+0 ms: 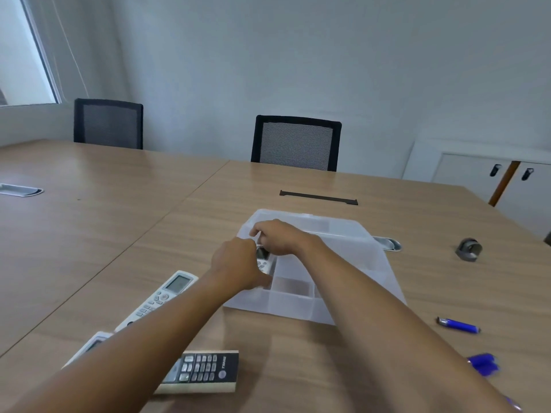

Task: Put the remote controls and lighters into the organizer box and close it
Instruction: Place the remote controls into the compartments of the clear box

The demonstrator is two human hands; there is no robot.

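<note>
Both hands meet over the far-left compartment of the translucent plastic organizer box (298, 305), left hand (235, 263) and right hand (280, 238) each pinched on a small grey remote (263, 259) that's going in w/ its long axis running away from the person. Still out on the wood-grain table (119, 204): a long white remote (161, 296), a second white one (92, 344) and a dark keypad remote (205, 371), all near-left (left hand closer). Two glossy blue lighters (459, 325) (484, 365) lie right of the box, nearer the right hand.

Open translucent organizer box (298, 305) holds one remote (263, 260); three remotes (161, 296) and blue lighters (459, 325) lie outside.
</note>
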